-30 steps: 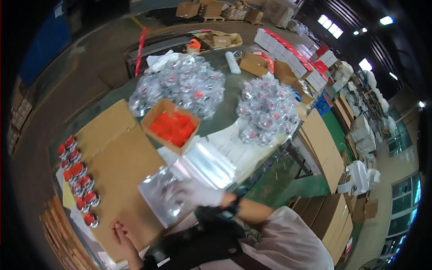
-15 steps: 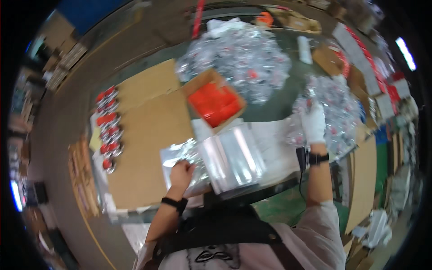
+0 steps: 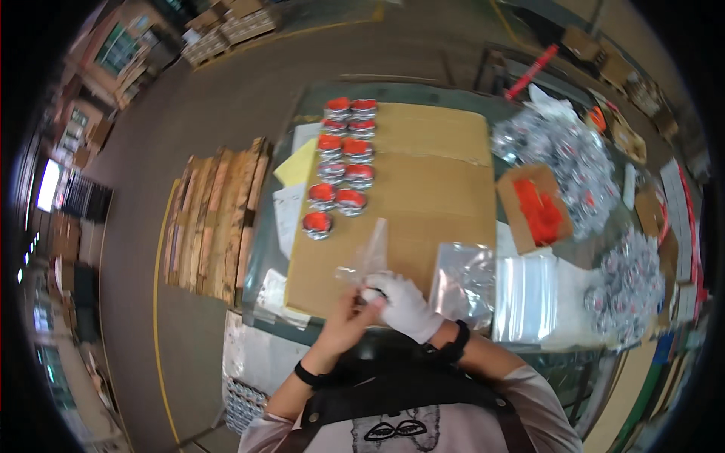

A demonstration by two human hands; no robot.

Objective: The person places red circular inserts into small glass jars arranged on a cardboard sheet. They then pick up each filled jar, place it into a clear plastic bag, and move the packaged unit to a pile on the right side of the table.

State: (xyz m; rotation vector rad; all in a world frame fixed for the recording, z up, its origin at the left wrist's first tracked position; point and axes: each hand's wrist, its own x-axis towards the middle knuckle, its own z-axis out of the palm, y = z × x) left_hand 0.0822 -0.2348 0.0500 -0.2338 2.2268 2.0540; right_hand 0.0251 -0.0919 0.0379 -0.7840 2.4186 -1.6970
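Both hands meet in a close pinch: the bare left hand (image 3: 349,320) and the white-gloved right hand (image 3: 408,306) seem to hold one small round piece (image 3: 371,294) between their fingertips. Clear film (image 3: 375,245) stands up from it toward twelve o'clock, perhaps kept upright so it stays off the fingers. Towards eleven, red-topped silver pieces (image 3: 358,149) stand in two columns along the cardboard sheet (image 3: 434,181), likely lined up for easy counting. At three lies a clear bag (image 3: 459,281), then shiny film sheets (image 3: 525,294), within handy reach; at two, an open box (image 3: 516,205) of red pieces. Fingers hide most of the held piece, and I can't tell whether the film wraps it. Glare blurs what the bag contains.
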